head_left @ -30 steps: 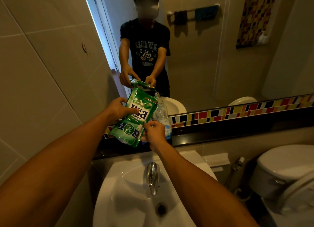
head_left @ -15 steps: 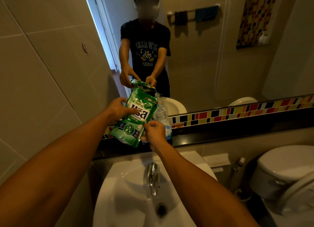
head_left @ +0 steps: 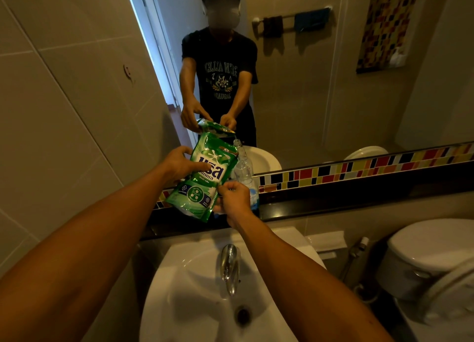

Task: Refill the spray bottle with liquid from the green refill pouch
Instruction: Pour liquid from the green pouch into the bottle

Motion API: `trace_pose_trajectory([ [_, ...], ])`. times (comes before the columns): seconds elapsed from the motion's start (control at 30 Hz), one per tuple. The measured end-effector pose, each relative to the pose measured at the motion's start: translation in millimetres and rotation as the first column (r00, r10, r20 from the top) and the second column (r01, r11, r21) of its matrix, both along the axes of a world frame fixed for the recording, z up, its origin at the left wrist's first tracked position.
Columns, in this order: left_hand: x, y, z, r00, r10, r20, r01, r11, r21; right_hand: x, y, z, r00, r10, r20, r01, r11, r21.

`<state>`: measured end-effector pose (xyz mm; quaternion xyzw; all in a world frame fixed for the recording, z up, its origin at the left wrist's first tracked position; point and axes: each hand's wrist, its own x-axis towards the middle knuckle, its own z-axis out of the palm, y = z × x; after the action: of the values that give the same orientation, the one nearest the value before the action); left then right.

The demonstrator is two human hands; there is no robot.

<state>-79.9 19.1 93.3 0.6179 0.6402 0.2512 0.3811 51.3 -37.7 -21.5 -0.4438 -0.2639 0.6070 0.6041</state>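
The green refill pouch (head_left: 205, 180) is held up over the dark ledge, tilted with its top corner toward the open neck of the clear spray bottle (head_left: 243, 171). The bottle stands uncapped on the ledge against the mirror, just right of the pouch. My left hand (head_left: 179, 166) grips the pouch's left side near its middle, thumb across the front. My right hand (head_left: 234, 200) pinches the pouch's lower right edge, in front of the bottle's base. Whether liquid is flowing cannot be told.
A white sink (head_left: 195, 290) with a chrome tap (head_left: 229, 264) lies below my arms. The dark ledge (head_left: 333, 203) runs under the mirror (head_left: 307, 85) with a coloured tile strip. A white toilet (head_left: 431, 259) stands at the right. A tiled wall (head_left: 64, 111) closes the left.
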Motion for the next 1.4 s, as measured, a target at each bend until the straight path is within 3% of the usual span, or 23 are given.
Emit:
trace_pose_trajectory([
  [1.4, -0.4, 1.8, -1.4, 1.000, -0.004, 0.027, 0.005, 1.000, -0.014, -0.7, -1.3, 2.4, 1.000, 0.001, -0.020, -0.002, 1.000, -0.025],
])
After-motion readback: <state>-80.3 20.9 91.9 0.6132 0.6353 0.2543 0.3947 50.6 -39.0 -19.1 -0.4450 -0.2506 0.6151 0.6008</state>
